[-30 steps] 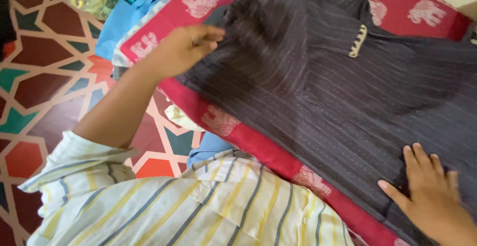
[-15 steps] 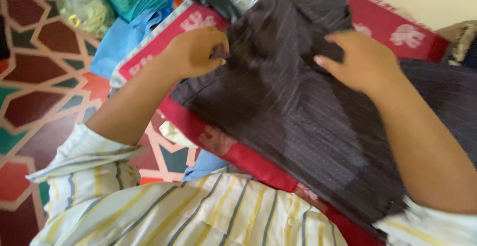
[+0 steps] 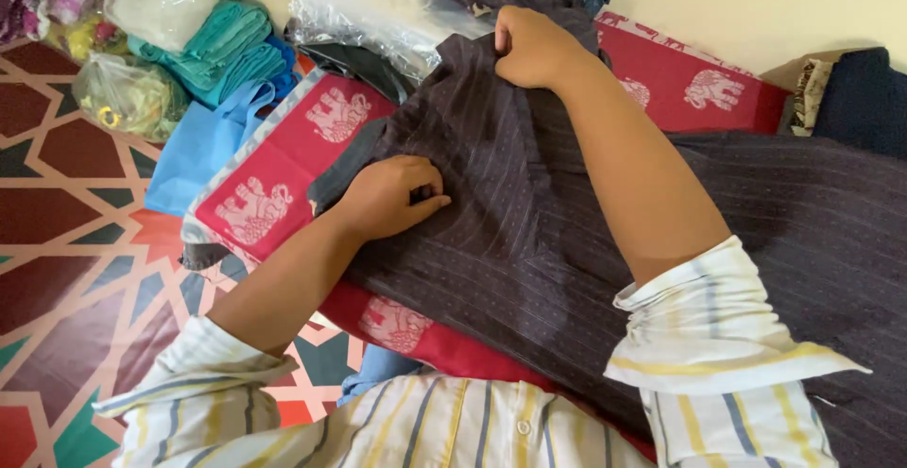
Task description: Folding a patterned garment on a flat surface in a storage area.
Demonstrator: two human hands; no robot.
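Floor (image 3: 66,204): geometric tiles in maroon, teal and orange. Folded teal cloth (image 3: 222,43), soft stack, beside a flat blue bag (image 3: 203,142). Red cloth (image 3: 274,185), woven, pale elephant motifs, spread beneath a dark striped garment (image 3: 529,222) with fine dotted lines. Left hand (image 3: 392,196): fingers curled, pinching a fold of it. Right hand (image 3: 529,48): fingers closed, gripping its bunched upper edge. Crinkled clear plastic wrap (image 3: 364,29) behind.

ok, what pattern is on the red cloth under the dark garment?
Pale elephant motifs on the red cloth, with a grey striped edge; head view shows it.
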